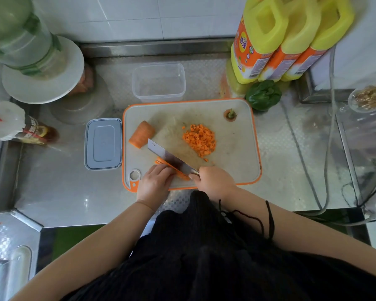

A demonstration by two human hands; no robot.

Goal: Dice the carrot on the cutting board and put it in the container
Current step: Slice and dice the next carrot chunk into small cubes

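Your left hand (155,181) sits at the near left of the cutting board (237,148), fingers curled down onto a stack of carrot slices (178,171), pinning them flat. Your right hand (213,181) is just beside it on the right, wrapped around the handle of the knife (172,158). The two hands are close together, nearly touching, with the slices between them. The knife blade runs diagonally up and left from your right hand, edge down on the slices, right against your left fingertips.

Diced carrot pile (200,140) lies mid-board, just beyond the blade and to its right, apart from both hands. An uncut carrot chunk (142,134) lies at the far left of the board, past the blade tip, well clear of your left hand. The carrot top (230,115) with its green stub sits at the far right corner of the board.

The clear container (159,82) stands on the steel surface (63,192) just beyond the far edge of the board, nothing orange seen inside. Its grey lid (103,143) lies flat just left of the board, touching or almost touching the orange rim.

A green pepper (263,95) is off the far right corner of the board, with yellow bottles (291,40) behind it. A white plate (41,83) is stacked at far left.
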